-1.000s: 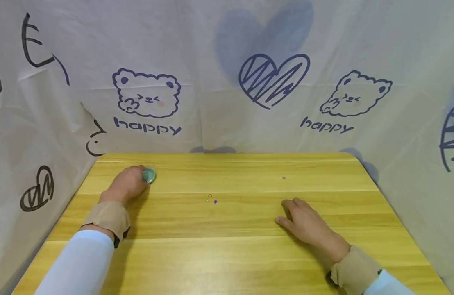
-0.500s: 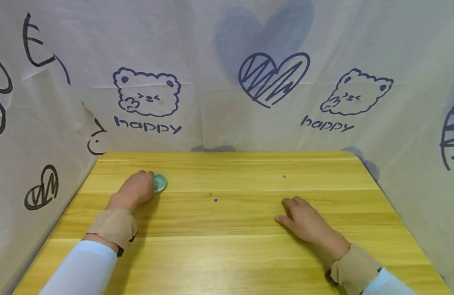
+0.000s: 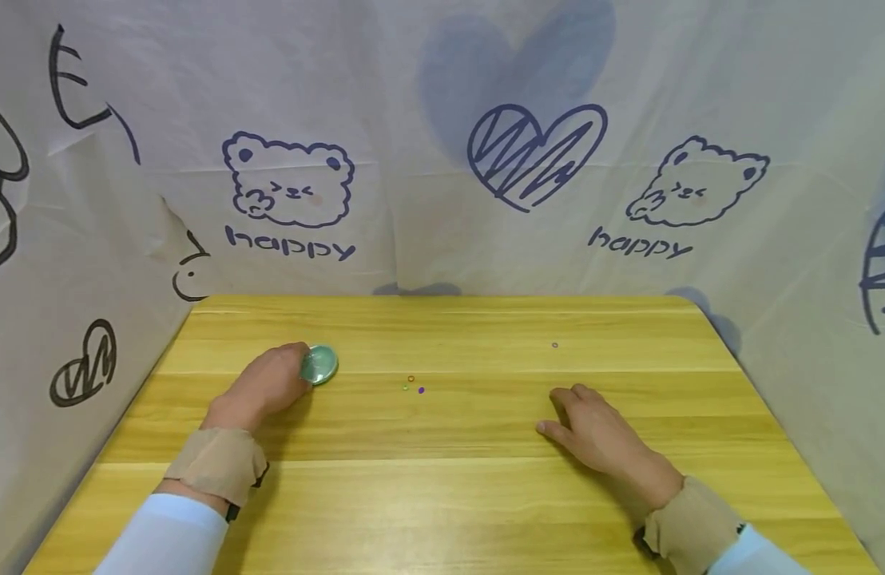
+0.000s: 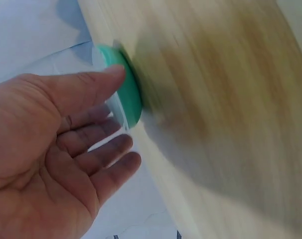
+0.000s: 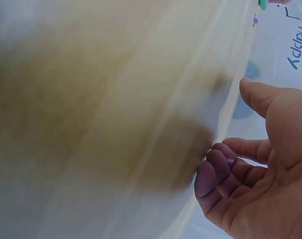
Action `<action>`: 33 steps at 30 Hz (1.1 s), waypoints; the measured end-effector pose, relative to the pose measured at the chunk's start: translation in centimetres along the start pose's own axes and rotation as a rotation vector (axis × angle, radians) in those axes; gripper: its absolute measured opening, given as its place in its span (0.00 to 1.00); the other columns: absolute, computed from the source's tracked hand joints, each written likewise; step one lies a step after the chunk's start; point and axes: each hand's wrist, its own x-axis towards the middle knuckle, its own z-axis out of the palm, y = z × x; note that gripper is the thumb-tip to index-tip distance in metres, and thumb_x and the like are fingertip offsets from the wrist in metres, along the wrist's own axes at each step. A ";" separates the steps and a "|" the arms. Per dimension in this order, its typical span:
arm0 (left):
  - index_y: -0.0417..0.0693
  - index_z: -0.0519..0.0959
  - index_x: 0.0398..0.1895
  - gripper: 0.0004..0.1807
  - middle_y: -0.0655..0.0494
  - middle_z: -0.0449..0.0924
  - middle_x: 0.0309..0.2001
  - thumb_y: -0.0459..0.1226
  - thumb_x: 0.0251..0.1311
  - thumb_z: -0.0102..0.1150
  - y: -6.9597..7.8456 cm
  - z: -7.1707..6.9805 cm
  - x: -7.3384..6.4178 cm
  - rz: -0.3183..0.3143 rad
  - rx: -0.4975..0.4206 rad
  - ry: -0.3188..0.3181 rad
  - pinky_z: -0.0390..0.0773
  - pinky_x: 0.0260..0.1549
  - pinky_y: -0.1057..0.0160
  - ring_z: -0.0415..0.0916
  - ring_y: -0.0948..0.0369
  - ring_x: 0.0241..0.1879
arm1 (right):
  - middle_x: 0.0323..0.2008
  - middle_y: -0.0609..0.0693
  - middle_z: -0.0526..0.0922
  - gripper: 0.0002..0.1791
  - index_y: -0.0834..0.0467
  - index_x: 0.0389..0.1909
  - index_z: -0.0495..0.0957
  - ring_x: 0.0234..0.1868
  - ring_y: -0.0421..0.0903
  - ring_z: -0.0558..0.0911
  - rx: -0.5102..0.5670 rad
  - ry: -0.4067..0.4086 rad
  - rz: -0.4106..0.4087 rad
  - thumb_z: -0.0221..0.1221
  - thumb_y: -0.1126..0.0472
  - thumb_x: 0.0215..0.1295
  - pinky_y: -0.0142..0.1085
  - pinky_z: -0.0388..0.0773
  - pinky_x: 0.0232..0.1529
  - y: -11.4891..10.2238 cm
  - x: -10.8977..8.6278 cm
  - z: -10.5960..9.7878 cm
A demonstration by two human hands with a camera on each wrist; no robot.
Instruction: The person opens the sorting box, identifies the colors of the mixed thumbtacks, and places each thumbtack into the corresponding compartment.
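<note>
My left hand (image 3: 261, 387) pinches the edge of a small round green container (image 3: 323, 364) at the left part of the table. In the left wrist view the thumb lies on the green side of the container (image 4: 129, 95), and a clear part shows on its other face. The fingers partly hide it. My right hand (image 3: 593, 431) rests on the table at the right with its fingers relaxed and nothing in them; in the right wrist view the fingertips (image 5: 207, 178) are at the tabletop. Between the hands lie a purple bead (image 3: 422, 390), a tiny orange ring (image 3: 411, 378) and a tiny green ring (image 3: 405, 387).
One more tiny ring (image 3: 554, 345) lies farther back, beyond the right hand. The wooden table (image 3: 442, 511) is enclosed at the back and sides by white cloth (image 3: 428, 239) with drawn bears and hearts.
The left hand has moved right and a little toward the front with the green container, nearer to the bead and rings. The right hand has stayed in place.
</note>
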 end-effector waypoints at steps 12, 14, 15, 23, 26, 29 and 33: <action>0.29 0.76 0.65 0.29 0.33 0.79 0.64 0.31 0.62 0.72 1.5 0.8 -1.3 0.042 -0.111 -0.023 0.74 0.65 0.37 0.76 0.37 0.65 | 0.54 0.63 0.81 0.34 0.67 0.69 0.74 0.55 0.60 0.82 -0.006 0.017 -0.017 0.62 0.45 0.76 0.57 0.81 0.55 0.0 0.1 0.2; 0.30 0.76 0.66 0.29 0.33 0.79 0.65 0.30 0.62 0.71 2.0 0.9 -1.5 0.048 -0.131 -0.031 0.73 0.66 0.37 0.75 0.37 0.66 | 0.54 0.63 0.81 0.34 0.67 0.68 0.74 0.55 0.60 0.82 -0.009 0.025 -0.020 0.63 0.45 0.76 0.57 0.81 0.55 0.0 0.2 0.2; 0.31 0.76 0.66 0.29 0.34 0.79 0.65 0.30 0.63 0.71 2.3 1.0 -1.7 0.054 -0.141 -0.036 0.73 0.66 0.37 0.75 0.37 0.66 | 0.54 0.63 0.81 0.34 0.67 0.68 0.74 0.55 0.60 0.82 -0.011 0.029 -0.020 0.63 0.45 0.76 0.57 0.80 0.55 0.0 0.2 0.2; 0.36 0.78 0.66 0.28 0.39 0.80 0.65 0.30 0.62 0.73 5.1 2.0 -2.8 0.122 -0.177 -0.073 0.76 0.65 0.41 0.77 0.42 0.66 | 0.54 0.64 0.81 0.34 0.68 0.68 0.74 0.55 0.61 0.82 -0.020 0.031 -0.015 0.63 0.46 0.75 0.57 0.80 0.55 -0.1 0.1 0.2; 0.37 0.78 0.66 0.29 0.40 0.80 0.66 0.31 0.62 0.74 6.0 2.2 -3.2 0.123 -0.181 -0.081 0.76 0.65 0.41 0.77 0.42 0.66 | 0.54 0.63 0.81 0.34 0.67 0.68 0.74 0.55 0.60 0.82 -0.021 0.025 -0.013 0.64 0.46 0.75 0.57 0.80 0.55 -0.1 0.1 0.3; 0.38 0.78 0.67 0.30 0.41 0.80 0.66 0.31 0.61 0.74 7.0 2.5 -3.6 0.117 -0.185 -0.096 0.76 0.66 0.42 0.77 0.43 0.67 | 0.54 0.63 0.81 0.34 0.67 0.69 0.74 0.54 0.60 0.82 -0.024 0.027 -0.018 0.64 0.46 0.75 0.56 0.81 0.55 -0.1 0.1 0.4; 0.39 0.77 0.68 0.31 0.43 0.80 0.67 0.31 0.61 0.75 8.4 3.2 -3.7 0.121 -0.201 -0.116 0.74 0.68 0.43 0.76 0.44 0.68 | 0.52 0.62 0.81 0.34 0.68 0.68 0.74 0.53 0.59 0.83 -0.032 0.038 -0.031 0.65 0.47 0.74 0.56 0.81 0.53 0.0 0.0 0.4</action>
